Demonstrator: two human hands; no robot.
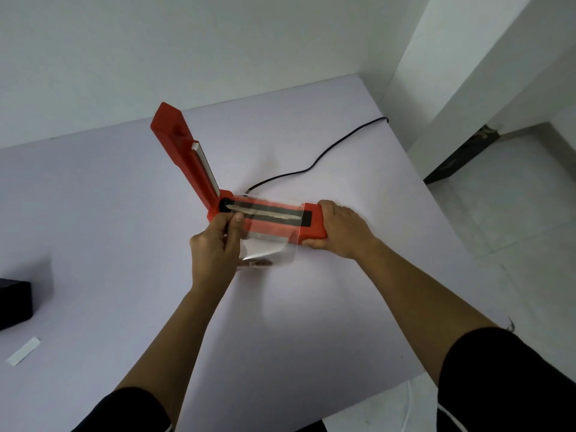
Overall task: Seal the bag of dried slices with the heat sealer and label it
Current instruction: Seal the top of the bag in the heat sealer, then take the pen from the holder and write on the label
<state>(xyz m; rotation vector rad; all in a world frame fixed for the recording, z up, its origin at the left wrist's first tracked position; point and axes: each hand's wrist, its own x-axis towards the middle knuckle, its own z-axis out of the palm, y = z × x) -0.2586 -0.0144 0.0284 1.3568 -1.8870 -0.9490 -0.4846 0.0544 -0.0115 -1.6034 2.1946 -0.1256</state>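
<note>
**Bag mouth may seal crooked or wrinkled**

Head view: the red heat sealer [313, 227] sits on the table [124, 213] with its lid arm [184, 151] raised. The clear bag [271, 244] lies with its open end across the dark sealing strip [265, 210] and its body hanging toward the person. The dried slices [260, 262] are bunched at the near end of the bag.

The left hand [215, 247] pinches the bag's left edge beside the hinge, fingers [232, 226] closed on the film. The right hand [339, 229] has its fingers curled round the free end of the sealer base, steadying it.

The main risks, as I judge them:
- **Folds in the film:** only one edge is held and the film looks creased below the strip, so the seam may crease or leak.
- **Skewed seam:** the bag could slip as the left hand lets go to lower the arm.
- **Pinched fingers:** the left fingers are close to the strip and the hinge.

The white label [23, 350] lies well apart at the table's left, near a black box [12, 302], not yet applied.
</note>
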